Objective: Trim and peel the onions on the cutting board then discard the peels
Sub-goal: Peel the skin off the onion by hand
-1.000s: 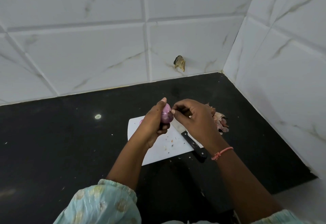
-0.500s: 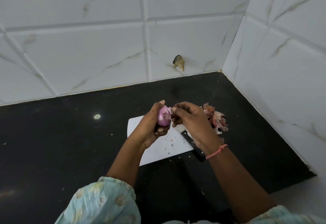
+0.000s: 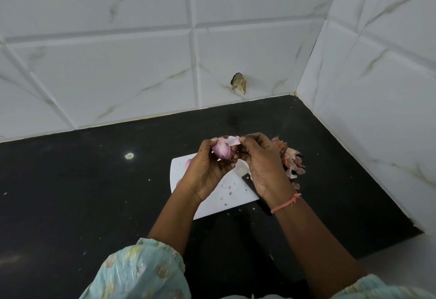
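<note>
My left hand [image 3: 207, 171] grips a small pink onion [image 3: 221, 150] above the white cutting board [image 3: 226, 195]. My right hand [image 3: 262, 164] pinches a pale strip of peel [image 3: 232, 140] that is lifted off the onion's top. Bits of other pink onions [image 3: 188, 163] peek out on the board behind my left hand, mostly hidden. A pile of peels [image 3: 291, 159] lies on the counter to the right of the board. A knife [image 3: 250, 182] with a black handle lies on the board under my right hand.
The black countertop [image 3: 94, 192] runs into a corner of white marble-look tiled walls [image 3: 368, 86]. A chipped hole [image 3: 238, 83] marks the back wall. Small peel crumbs dot the board and the counter.
My right hand has pulled a flap of peel up and away from the onion's top. Both hands have risen slightly with the onion.
</note>
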The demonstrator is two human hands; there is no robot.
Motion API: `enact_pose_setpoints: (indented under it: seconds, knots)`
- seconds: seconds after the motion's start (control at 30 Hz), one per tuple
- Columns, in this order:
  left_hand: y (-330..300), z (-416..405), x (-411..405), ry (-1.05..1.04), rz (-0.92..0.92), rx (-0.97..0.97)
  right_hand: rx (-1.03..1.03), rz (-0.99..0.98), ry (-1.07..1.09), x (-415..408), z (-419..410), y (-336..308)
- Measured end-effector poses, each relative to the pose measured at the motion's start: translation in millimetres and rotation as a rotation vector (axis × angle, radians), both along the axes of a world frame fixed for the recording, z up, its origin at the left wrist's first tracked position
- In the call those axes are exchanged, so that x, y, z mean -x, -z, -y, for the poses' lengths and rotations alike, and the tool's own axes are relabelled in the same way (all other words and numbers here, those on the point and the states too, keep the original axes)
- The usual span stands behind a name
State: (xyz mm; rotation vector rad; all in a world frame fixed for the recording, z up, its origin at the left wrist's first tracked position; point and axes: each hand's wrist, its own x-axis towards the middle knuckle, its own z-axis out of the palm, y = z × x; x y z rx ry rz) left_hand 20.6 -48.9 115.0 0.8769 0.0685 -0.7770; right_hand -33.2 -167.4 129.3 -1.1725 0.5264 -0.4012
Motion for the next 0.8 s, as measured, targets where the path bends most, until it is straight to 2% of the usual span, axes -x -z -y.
enact_pose_setpoints:
  seconds: [0.17, 0.23, 0.3, 0.4, 0.47, 0.53, 0.8]
  knots:
    - [-4.2, 0.9, -1.9, -0.054, -0.091, 0.095, -0.542, 0.116, 0.089, -4.6, 8.5, 0.2]
    - [-3.7, -0.2, -2.9, -0.070, -0.100, 0.101, -0.551, 0.097, 0.181, -5.7, 16.4, 5.1]
    - [-2.5, 0.1, -3.8, -0.082, -0.082, 0.073, -0.300, -0.004, 0.194, -5.0, 20.6, 7.9]
    - [0.2, 3.7, -4.4, -0.106, -0.032, -0.013, 0.221, -0.152, 0.053, -1.1, 16.8, 10.8]
    - [1.5, 6.6, -2.9, -0.124, 0.002, -0.053, 0.572, -0.162, -0.048, 1.8, 13.0, 13.1]
    - [0.5, 8.0, -1.7, -0.139, 0.022, -0.070, 0.834, -0.109, -0.101, 4.0, 9.0, 17.1]
    - [-2.1, 7.8, 1.0, -0.158, 0.043, -0.125, 1.358, -0.017, -0.025, 4.4, 6.1, 21.7]
